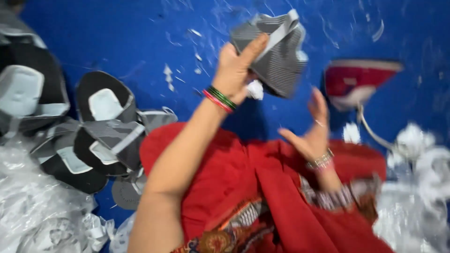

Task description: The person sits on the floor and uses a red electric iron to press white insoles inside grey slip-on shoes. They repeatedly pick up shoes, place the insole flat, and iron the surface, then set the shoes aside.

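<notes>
**Left hand lifts a striped sandal over a blue floor**

The left hand (236,65), with red and green bangles (219,99) at the wrist, is raised in the upper middle of the frame and is closed on a grey striped sandal (276,51), thumb pressed across its strap. The sandal sits tilted and blurred above the hand, clear of the floor. A small wad of white paper (255,89) shows just below it, beside the palm.

The right hand (313,129) hangs to the lower right of the sandal, fingers spread and palm turned up, holding nothing; a silver bracelet (320,160) circles its wrist. Red cloth (262,187) fills the lower middle of the frame beneath both arms.

On the blue floor (122,37), a heap of black and grey sandals (101,136) lies at the left. Clear plastic wrapping (33,206) lies crumpled in the lower left. A red shoe (358,82) rests at the upper right, and white paper scraps (417,154) pile up at the right edge.
</notes>
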